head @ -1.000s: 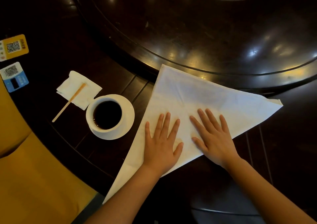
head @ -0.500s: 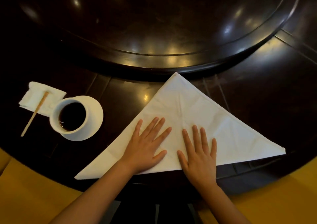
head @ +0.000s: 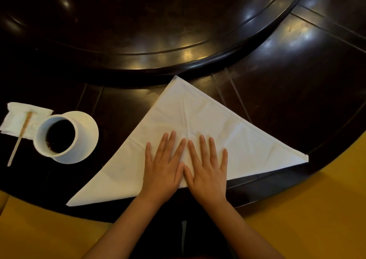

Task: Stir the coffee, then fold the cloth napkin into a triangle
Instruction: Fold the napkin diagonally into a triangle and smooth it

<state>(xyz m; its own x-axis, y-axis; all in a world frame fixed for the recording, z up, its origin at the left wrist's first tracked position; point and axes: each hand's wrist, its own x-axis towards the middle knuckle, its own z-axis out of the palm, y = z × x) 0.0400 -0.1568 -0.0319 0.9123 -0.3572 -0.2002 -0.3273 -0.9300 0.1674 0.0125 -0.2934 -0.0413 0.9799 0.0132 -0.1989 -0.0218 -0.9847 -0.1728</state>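
Observation:
The white cloth napkin (head: 223,126) lies folded into a triangle on the dark table, its tip pointing away from me. My left hand (head: 164,163) and my right hand (head: 206,165) lie flat on its near middle, side by side, thumbs touching, fingers spread. To the left a white cup of black coffee (head: 59,136) stands on a white saucer (head: 89,132). A wooden stir stick (head: 19,137) rests partly on a paper napkin (head: 15,120) left of the cup.
A raised dark round turntable (head: 158,30) fills the far part of the table (head: 297,76). Yellow seat cushions (head: 316,209) flank me at the near edge, left and right.
My hands have drawn together at the napkin's near middle until they touch. The view has swung, so the cup and napkin now sit more squarely in front of me.

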